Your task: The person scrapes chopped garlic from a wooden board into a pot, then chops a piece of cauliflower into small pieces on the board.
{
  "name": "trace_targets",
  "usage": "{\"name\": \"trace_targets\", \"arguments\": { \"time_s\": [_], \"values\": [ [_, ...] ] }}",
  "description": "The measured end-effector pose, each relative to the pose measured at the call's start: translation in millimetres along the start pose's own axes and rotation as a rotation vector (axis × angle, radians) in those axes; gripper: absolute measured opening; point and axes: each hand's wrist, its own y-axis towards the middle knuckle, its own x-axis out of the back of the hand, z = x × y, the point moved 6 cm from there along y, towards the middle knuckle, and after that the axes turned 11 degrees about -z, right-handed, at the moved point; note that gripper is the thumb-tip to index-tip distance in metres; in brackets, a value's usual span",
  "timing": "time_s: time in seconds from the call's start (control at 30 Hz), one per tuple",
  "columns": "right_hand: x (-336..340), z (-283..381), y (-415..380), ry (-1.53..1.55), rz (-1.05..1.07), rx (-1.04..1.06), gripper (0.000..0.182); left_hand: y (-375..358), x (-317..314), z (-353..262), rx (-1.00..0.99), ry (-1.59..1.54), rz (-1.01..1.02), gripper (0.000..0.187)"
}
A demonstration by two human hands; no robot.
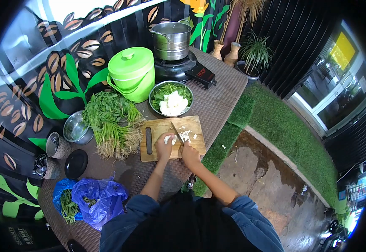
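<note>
On the wooden cutting board (pixel 195 124), my left hand (pixel 163 148) has its fingers closed around a white chunk of food (pixel 170 140) whose kind I cannot make out. My right hand (pixel 189 153) grips a kitchen knife (pixel 176 130), its blade slanting up and left beside the chunk. Small white chopped pieces (pixel 185 135) lie just right of the blade. A dark strip-shaped slot or bar (pixel 149 140) runs along the board's left side. Beyond the board sits a metal bowl (pixel 151 102) with leafy greens (pixel 162 91) and large white chunks (pixel 174 103).
Left of the board lies a big bunch of rooted greens (pixel 115 122). A lidded green bucket (pixel 132 75), a pot (pixel 171 44) on a black stove (pixel 170 69), an empty metal bowl (pixel 78 128), a black lid (pixel 76 164) and blue plastic bags (pixel 101 201) stand around the table.
</note>
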Motion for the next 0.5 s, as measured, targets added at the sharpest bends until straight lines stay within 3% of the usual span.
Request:
{"name": "trace_targets", "arguments": {
  "time_s": [0.1,0.2,0.27,0.33,0.5],
  "values": [
    [7.7,-7.5,5.4,0.005,0.037,0.039,0.030,12.9,8.3,-7.1,-0.141,0.000,-0.009,0.010],
    [12.7,-8.2,9.2,0.014,0.103,0.037,0.031,25.2,12.0,-0.5,-0.030,-0.166,0.046,0.016],
    [16.8,-7.6,11.4,0.034,0.146,0.016,0.032,26.5,13.9,-5.1,-0.067,-0.188,0.068,0.024],
    [25.3,-4.4,13.9,0.094,0.170,0.042,0.033,11.0,22.9,-58.3,-0.416,0.105,-0.050,0.026],
    [31.8,-3.0,22.5,0.079,0.197,0.065,0.035,-19.9,7.2,-66.8,-0.709,0.327,0.053,0.027]
  ]
}}
